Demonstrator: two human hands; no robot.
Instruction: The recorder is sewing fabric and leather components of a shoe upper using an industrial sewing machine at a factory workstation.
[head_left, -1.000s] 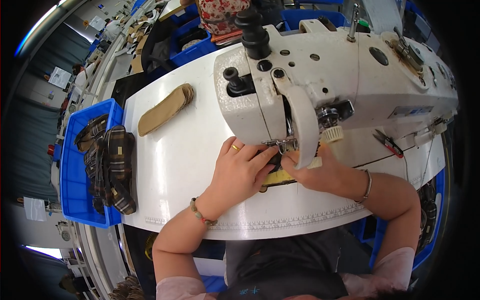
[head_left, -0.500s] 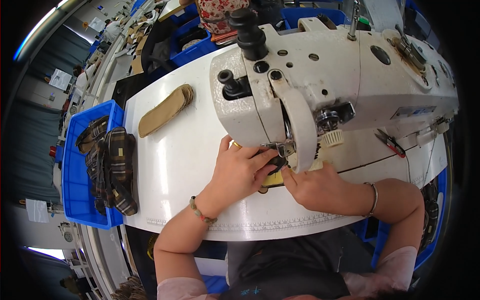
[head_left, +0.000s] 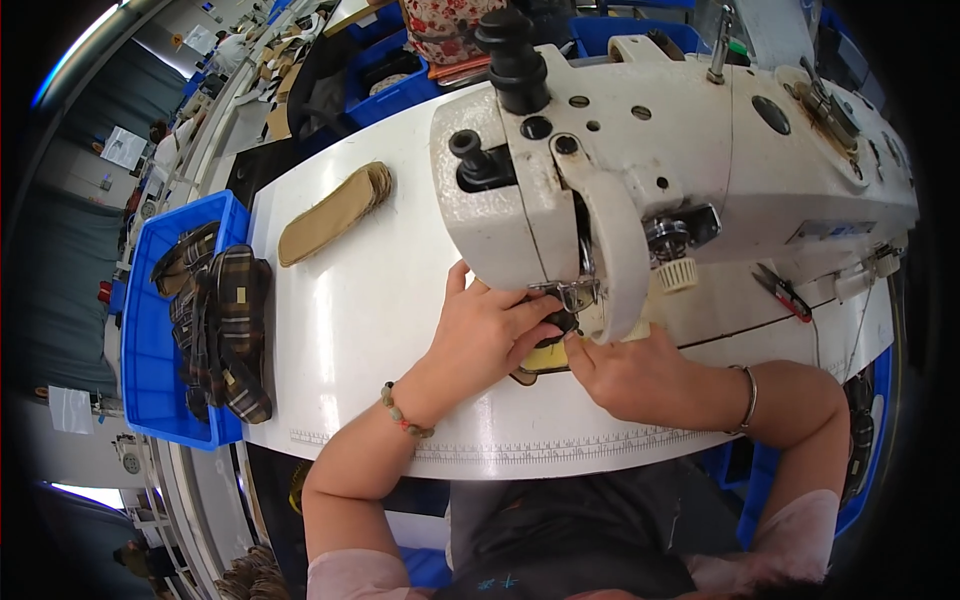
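Observation:
Both hands are at the needle area of a white sewing machine (head_left: 590, 170). My left hand (head_left: 480, 335) has its fingers closed on a small dark workpiece (head_left: 564, 322) beside the metal presser foot (head_left: 577, 294). Just below the foot, my right hand (head_left: 635, 380) pinches the near edge of the same workpiece, thumb and forefinger together. Part of a yellow surface (head_left: 545, 357) shows between the hands; whether it belongs to the workpiece I cannot tell. Fingers and the machine head hide most of the piece.
A stack of tan insoles (head_left: 335, 215) lies on the white table (head_left: 360, 330). Left of it, a blue bin (head_left: 150, 385) holds plaid slippers (head_left: 240, 310). Red-and-black thread snips (head_left: 783, 292) lie at the right. A ruler strip (head_left: 520, 452) runs along the near edge.
The view has shifted slightly, so the machine appears a little farther right. Both hands keep nearly the same place and grip at the presser foot.

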